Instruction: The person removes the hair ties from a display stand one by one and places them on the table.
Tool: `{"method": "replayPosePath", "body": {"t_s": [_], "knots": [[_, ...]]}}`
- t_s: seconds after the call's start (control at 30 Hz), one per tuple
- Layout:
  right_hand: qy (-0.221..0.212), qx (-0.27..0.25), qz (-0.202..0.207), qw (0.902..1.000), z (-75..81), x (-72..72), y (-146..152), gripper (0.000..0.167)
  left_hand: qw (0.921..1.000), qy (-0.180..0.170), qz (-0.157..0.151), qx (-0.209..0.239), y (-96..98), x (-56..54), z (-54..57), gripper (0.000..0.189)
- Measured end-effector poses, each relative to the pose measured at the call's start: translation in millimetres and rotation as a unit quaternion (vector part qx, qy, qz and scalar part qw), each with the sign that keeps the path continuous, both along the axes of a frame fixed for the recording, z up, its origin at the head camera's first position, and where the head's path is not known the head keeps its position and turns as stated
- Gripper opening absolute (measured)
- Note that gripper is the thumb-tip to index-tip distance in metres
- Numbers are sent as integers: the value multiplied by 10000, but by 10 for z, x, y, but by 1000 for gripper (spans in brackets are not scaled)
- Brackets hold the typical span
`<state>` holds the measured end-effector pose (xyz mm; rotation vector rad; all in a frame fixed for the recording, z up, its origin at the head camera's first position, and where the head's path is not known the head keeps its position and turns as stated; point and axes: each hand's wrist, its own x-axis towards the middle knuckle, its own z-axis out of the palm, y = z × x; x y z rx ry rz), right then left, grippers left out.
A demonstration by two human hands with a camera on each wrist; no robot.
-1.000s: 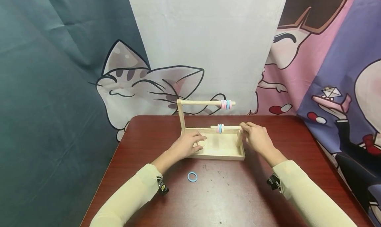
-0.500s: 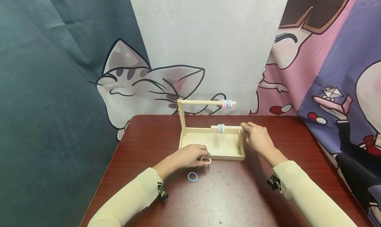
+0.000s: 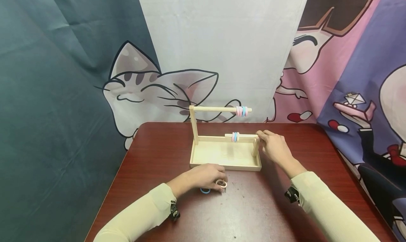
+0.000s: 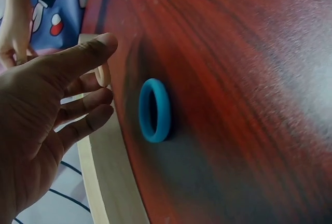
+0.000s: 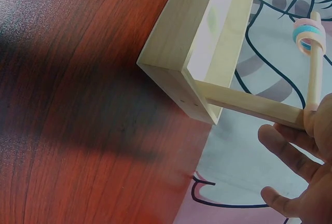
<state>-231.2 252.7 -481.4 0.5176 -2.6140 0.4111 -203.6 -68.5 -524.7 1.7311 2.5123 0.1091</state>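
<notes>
My left hand (image 3: 206,175) pinches a cream ring (image 4: 104,74) between thumb and fingers, over the table in front of a wooden rack (image 3: 234,168). Just below that hand a blue ring (image 4: 163,111) lies on the table, partly covered in the head view. My right hand (image 3: 274,145) grips the top of the rack's short right post (image 5: 249,102), where the lower rod (image 5: 314,81) begins. Pink, blue and cream rings (image 3: 235,137) hang on this rod. Several pink and blue rings (image 3: 241,111) sit near the free end of the upper rod (image 3: 214,109).
The rack's tray-like base stands on a reddish-brown table (image 3: 253,206). Its tall left post (image 3: 194,125) carries the upper rod. A cartoon-printed curtain (image 3: 228,51) hangs behind the table's back edge.
My left hand has come from over the rack's tray toward the table's front with the cream ring, and now partly covers the blue ring. My right hand keeps its place.
</notes>
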Motion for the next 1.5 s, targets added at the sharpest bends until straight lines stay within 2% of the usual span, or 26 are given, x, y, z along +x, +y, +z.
{"method": "replayPosePath", "body": {"t_s": [0.3,0.53,0.77,1.13,1.3,1.5], "knots": [[-56,-16,-23,10000,-1,5,-10,14,9996,-29,27,-284,25,86,-64,28],[-120,-20,-47,9999,5,11,-13,13,9993,-9,46,-372,23,117,-64,30],[-101,-24,-27,9999,11,17,-16,12,9992,-93,50,-380,21,111,-112,32],[-27,-32,14,10000,13,11,5,16,9992,-161,20,-363,19,107,-98,39],[-8,-55,32,10000,24,6,6,18,9990,-216,94,-377,6,98,-84,48],[17,-83,51,10000,22,-1,3,18,9976,-510,304,-355,-6,97,-64,56]]}}
